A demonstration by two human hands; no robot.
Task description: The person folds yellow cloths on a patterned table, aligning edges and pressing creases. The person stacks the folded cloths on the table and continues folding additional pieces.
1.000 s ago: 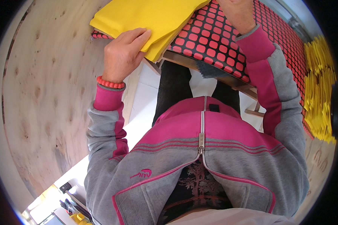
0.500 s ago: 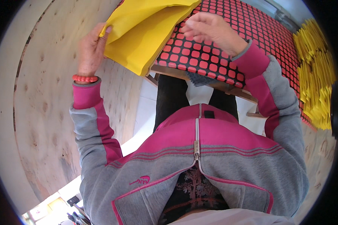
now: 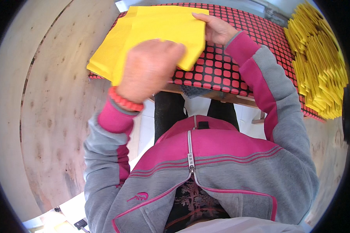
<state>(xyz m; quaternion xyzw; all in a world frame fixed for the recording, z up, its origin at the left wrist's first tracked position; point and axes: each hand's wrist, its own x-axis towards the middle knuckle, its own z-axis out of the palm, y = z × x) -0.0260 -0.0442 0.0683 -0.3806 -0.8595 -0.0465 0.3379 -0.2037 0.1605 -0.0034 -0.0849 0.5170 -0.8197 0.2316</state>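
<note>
A yellow folded sheet (image 3: pixel 159 23), thin like paper or non-woven cloth, lies across the far left part of a table with a red-and-black checked cover (image 3: pixel 221 70). Its right edge is held by my right hand (image 3: pixel 218 30), thumb on top and fingers behind. Over the sheet's near part is my left hand (image 3: pixel 149 66), curled like a fist and slightly blurred. Its fingertips are hidden, so what they grip, if anything, does not show. A red beaded bracelet (image 3: pixel 124 101) circles my left wrist.
Several yellow folded pieces (image 3: pixel 319 73) are stacked in leaning rows at the table's right end. A pale wooden board (image 3: pixel 54 108) fills the left side. Beneath the table's near edge are my legs in dark trousers (image 3: pixel 169 110).
My left hand has moved right and nearer, from the sheet's left edge to over the sheet. My right hand now grips the right edge, and the raised fold lies flatter.
</note>
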